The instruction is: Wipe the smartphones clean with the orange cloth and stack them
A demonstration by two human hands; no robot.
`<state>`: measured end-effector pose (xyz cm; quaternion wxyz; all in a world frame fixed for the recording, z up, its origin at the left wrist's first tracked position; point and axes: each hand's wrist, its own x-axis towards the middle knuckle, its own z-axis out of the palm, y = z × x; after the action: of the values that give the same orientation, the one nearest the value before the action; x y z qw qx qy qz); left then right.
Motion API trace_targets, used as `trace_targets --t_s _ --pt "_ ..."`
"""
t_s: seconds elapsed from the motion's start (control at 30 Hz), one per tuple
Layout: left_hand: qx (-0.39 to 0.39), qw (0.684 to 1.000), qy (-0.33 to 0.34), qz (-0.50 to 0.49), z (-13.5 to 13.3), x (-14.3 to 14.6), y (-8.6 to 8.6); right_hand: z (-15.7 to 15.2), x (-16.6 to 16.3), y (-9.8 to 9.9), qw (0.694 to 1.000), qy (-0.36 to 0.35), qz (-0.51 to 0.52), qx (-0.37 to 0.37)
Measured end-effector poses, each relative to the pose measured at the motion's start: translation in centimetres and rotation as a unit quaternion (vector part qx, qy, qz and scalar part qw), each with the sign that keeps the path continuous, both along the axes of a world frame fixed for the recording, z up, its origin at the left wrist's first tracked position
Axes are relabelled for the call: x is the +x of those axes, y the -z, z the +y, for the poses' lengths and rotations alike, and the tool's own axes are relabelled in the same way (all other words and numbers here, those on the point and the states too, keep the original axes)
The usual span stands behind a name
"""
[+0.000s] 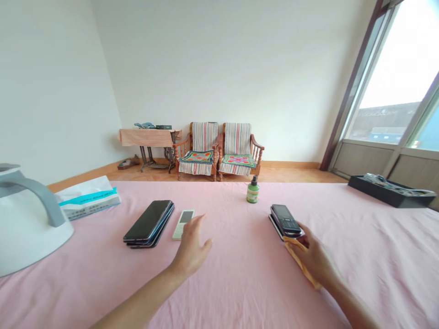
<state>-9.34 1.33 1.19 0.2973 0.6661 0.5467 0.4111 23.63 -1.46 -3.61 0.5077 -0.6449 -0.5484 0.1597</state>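
Observation:
My left hand [192, 246] is over the near right corner of a white keypad phone [179, 230]. Its fingers are apart and nothing is in it; I cannot tell whether a fingertip touches the phone. Left of that phone lies a stack of dark smartphones [149, 222]. My right hand [313, 256] is closed on a thin orange-yellow cloth [302, 264]. Its fingers are at the near right edge of a second stack, where a dark keypad phone [285, 218] rests on top of other phones. Part of the cloth is hidden under the palm.
A pink cloth [236, 274] covers the table. A green spray bottle [253, 191] stands near the far edge. White kettle [24, 224] and tissue pack [89, 197] are at the left; a black box with cables [387, 194] sits far right. Two chairs [204, 146] stand beyond.

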Motion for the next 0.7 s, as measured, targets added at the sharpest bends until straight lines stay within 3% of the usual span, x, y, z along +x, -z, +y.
trace_targets --t_s 0.2,0.4,0.53,0.7 --pt "-0.143 0.973 0.175 -0.057 1.2 9.9 0.4 -0.2 -0.5 -0.5 1.000 -0.005 0.007 0.010" --pt "-0.244 0.936 0.213 -0.139 3.6 18.1 0.4 -0.5 -0.7 -1.0 0.999 -0.030 0.023 0.017" --pt "-0.286 0.920 0.193 -0.183 5.0 20.0 0.3 -0.4 -1.0 -0.9 0.998 -0.047 0.031 0.003" --pt "-0.330 0.894 0.189 -0.237 5.7 19.5 0.5 -0.4 -1.0 -1.0 0.999 -0.030 0.019 0.014"
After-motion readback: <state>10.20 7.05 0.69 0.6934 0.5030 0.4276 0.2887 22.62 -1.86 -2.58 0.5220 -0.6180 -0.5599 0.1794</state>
